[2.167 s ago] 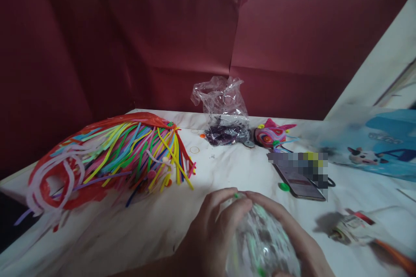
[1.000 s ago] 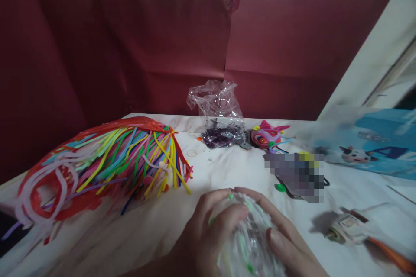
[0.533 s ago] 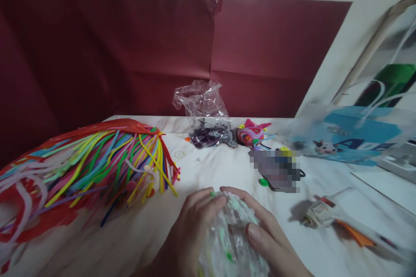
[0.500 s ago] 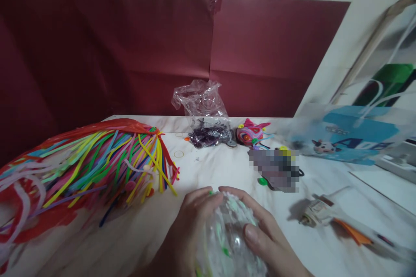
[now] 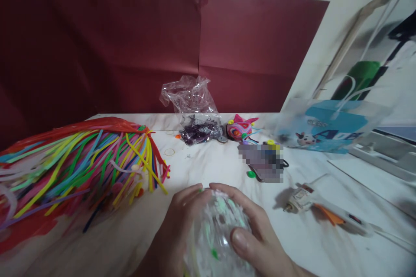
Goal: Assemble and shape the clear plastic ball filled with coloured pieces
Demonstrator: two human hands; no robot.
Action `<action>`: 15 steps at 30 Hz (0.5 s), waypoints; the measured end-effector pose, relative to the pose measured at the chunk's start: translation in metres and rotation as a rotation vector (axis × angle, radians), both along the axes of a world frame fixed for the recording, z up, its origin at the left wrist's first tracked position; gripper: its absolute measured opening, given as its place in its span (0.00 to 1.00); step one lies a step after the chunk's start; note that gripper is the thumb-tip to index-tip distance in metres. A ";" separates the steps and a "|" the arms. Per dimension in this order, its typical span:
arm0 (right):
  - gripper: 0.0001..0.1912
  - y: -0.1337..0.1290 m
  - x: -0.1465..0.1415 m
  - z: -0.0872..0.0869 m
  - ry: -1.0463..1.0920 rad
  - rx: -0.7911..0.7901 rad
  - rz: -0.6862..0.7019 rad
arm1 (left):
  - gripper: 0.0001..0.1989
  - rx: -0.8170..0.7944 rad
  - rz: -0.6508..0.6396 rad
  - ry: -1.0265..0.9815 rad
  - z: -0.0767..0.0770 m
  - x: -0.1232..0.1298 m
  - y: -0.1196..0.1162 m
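Observation:
Between my two hands, at the bottom middle, is a rounded clear plastic bundle [image 5: 216, 233] with white, pale green and bright green pieces showing through it; its lower end is cut off by the picture edge. My left hand [image 5: 177, 225] is curved round its left side, fingertips near the top. On the right side, my right hand [image 5: 256, 229] wraps it, the thumb pressed on the front and the fingers over the top. A grey-white glue gun [image 5: 325, 207] with an orange trigger lies right of my right hand. A small green piece [image 5: 251, 174] rests beyond the bundle.
Colourful pipe cleaners [image 5: 97, 160] spill from a red bag on the left. At the back are a clear bag [image 5: 196, 117] with dark purple contents and a pink patterned fish-like figure [image 5: 240, 130]. A blue printed bag [image 5: 331, 134] stands right; a blurred-out item [image 5: 264, 162] lies before it.
The view has swung to the right, so the table's things sit further left. Both hands keep hold of the plastic bundle, their grip much the same.

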State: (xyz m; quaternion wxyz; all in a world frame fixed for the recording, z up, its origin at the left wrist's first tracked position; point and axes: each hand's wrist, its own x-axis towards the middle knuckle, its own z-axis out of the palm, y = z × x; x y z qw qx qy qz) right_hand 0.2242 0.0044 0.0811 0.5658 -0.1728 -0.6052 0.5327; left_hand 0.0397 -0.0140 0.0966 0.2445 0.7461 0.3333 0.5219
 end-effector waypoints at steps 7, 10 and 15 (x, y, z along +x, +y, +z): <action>0.33 -0.004 -0.001 0.002 0.015 0.004 -0.029 | 0.41 0.142 -0.019 0.050 -0.031 -0.008 0.026; 0.34 -0.005 0.000 0.008 -0.006 0.001 -0.036 | 0.43 0.147 -0.043 0.021 -0.036 -0.007 0.028; 0.33 -0.009 0.007 0.020 -0.082 -0.058 -0.007 | 0.39 0.120 -0.050 -0.041 -0.039 -0.002 0.024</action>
